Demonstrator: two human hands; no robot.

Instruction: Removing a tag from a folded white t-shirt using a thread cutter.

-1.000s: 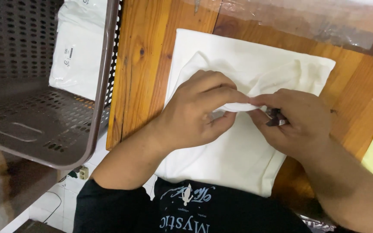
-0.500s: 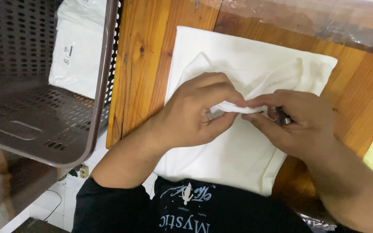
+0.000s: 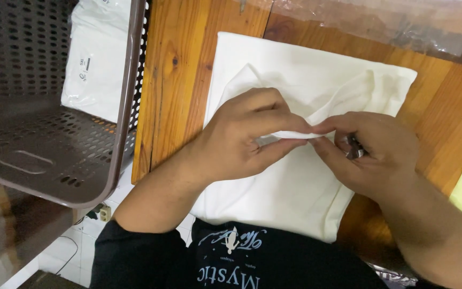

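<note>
the left hand [image 3: 241, 136] and right hand [image 3: 372, 152], both closed, pinch a small fold of the folded white garment [image 3: 300, 198] lying on the wooden desk [image 3: 172, 80]; since a second ago, the fingertips have drawn closer together.

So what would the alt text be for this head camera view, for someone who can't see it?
Two bare hands, left hand and right hand, pinch a fold of a white folded garment lying on a wooden table. A brown perforated plastic basket stands at the left.
</note>
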